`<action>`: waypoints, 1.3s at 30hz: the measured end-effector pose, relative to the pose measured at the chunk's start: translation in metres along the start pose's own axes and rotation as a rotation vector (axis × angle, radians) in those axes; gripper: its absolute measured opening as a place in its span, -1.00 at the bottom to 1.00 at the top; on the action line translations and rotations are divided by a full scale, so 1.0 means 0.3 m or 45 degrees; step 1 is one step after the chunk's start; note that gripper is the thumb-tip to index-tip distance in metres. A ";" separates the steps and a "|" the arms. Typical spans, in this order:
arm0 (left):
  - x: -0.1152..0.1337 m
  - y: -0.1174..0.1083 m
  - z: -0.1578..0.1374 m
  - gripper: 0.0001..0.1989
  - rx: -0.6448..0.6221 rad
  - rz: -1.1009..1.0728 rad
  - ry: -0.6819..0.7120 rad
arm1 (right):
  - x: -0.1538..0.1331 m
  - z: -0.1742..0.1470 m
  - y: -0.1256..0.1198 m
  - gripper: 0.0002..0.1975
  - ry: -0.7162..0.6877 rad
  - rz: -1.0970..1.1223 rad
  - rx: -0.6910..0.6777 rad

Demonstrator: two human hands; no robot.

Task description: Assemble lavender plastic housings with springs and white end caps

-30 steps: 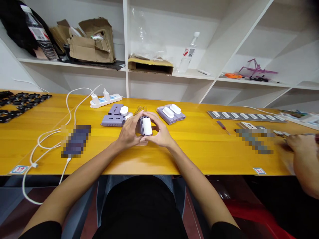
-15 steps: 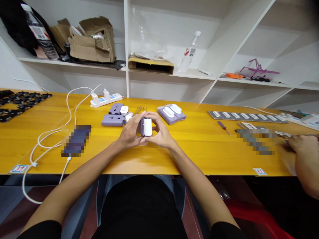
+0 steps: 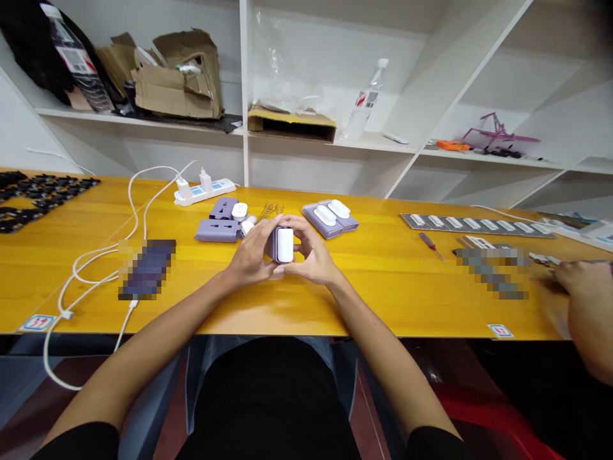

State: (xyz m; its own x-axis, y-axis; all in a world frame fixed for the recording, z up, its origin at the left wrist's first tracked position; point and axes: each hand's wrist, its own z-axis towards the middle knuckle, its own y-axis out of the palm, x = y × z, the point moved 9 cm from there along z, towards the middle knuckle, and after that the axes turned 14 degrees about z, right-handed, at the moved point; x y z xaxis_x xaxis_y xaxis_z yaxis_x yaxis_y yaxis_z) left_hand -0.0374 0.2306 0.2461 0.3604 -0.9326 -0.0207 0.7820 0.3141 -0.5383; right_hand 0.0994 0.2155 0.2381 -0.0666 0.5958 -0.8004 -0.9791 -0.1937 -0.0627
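Both my hands hold a small lavender plastic casing with a white rounded end cap point(image 3: 285, 245) facing me, just above the table. My left hand point(image 3: 249, 260) grips its left side, thumb below and fingers on top. From the other side, my right hand point(image 3: 317, 259) curls around it with thumb and fingers. Behind my left hand lie lavender socket casings point(image 3: 218, 230), a white round socket piece point(image 3: 239, 211) and brass-coloured springs point(image 3: 272, 209). Past my right hand, two lavender casings with white oval tops point(image 3: 330, 217) sit side by side.
On the left, a blurred-out phone point(image 3: 148, 269) is on a white cable near a power strip point(image 3: 205, 190). To the right lie a screwdriver point(image 3: 431, 245) and a strip of white pieces point(image 3: 474, 225). Another person's hand point(image 3: 587, 287) works at the far right. Shelves with bottles and boxes stand behind.
The casing and both my hands stay almost where they were, with the white end still toward me. The whole view has shifted very slightly.
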 end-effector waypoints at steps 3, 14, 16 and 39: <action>-0.003 0.010 -0.005 0.10 -0.026 0.006 0.006 | -0.002 -0.002 -0.003 -0.11 -0.002 0.015 0.032; -0.018 0.009 -0.003 0.07 -0.025 0.013 0.007 | -0.015 0.002 0.010 -0.10 0.022 -0.063 0.026; -0.025 -0.002 0.001 0.05 0.012 0.016 -0.045 | -0.008 0.008 0.006 0.05 0.036 -0.051 0.018; -0.086 -0.070 -0.003 -0.06 0.164 0.161 -0.418 | 0.080 -0.008 -0.078 -0.59 0.261 -0.607 0.006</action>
State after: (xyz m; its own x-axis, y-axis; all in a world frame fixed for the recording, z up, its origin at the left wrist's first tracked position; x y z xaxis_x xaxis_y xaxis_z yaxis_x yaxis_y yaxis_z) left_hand -0.0636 0.2480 0.2572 0.5859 -0.7848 0.2022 0.7709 0.4627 -0.4378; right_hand 0.1212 0.2326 0.2191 0.4254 0.4520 -0.7841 -0.8925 0.0659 -0.4462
